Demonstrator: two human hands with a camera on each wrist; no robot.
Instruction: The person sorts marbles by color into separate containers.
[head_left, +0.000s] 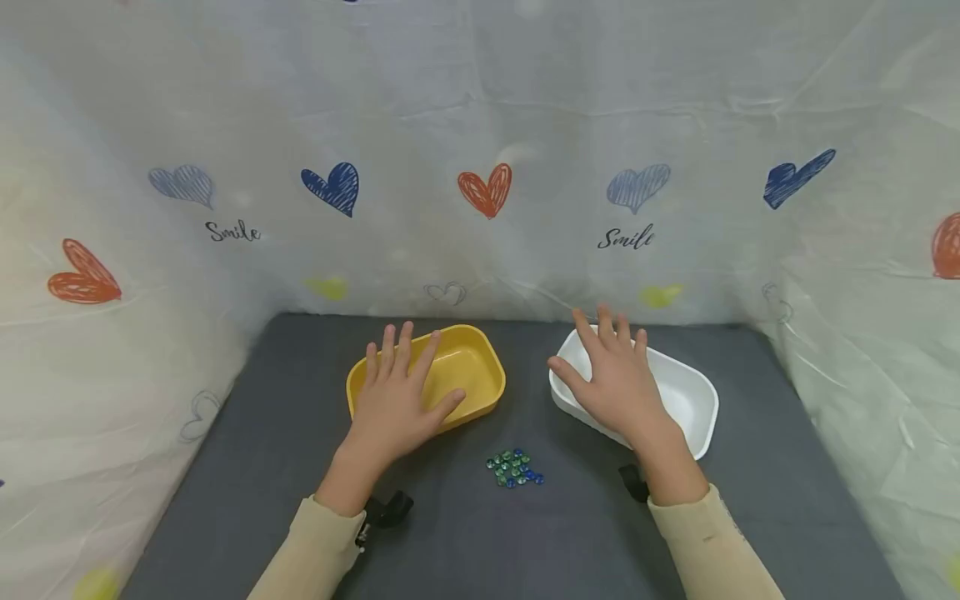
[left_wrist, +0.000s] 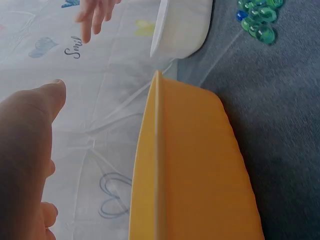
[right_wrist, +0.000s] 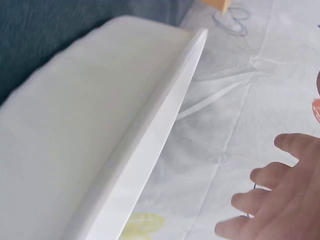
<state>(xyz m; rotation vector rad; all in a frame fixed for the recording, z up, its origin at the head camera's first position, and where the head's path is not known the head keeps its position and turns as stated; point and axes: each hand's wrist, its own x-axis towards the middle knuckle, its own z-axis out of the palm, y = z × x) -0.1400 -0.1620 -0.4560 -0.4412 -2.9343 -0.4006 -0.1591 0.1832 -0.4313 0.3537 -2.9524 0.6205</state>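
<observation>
My left hand [head_left: 393,408] hovers over the yellow tray [head_left: 468,367] with its fingers spread and nothing in them. Over the white tray [head_left: 690,396] on the other side is my right hand [head_left: 617,379], fingers likewise spread and holding nothing. In the left wrist view the left thumb [left_wrist: 30,115] stands out beside the yellow tray's wall [left_wrist: 200,155], above rim height. The right wrist view has the right fingers [right_wrist: 272,175] apart from the white tray's rim [right_wrist: 150,130]. Between the trays and nearer to me lies a small cluster of green and blue glass beads [head_left: 513,468].
A dark grey cloth [head_left: 487,550] covers the table. Behind it and along both sides hangs a pale sheet [head_left: 555,108] printed with hearts and the word Smile. Black straps [head_left: 390,508] are on both wrists, below the beige sleeves' cuffs.
</observation>
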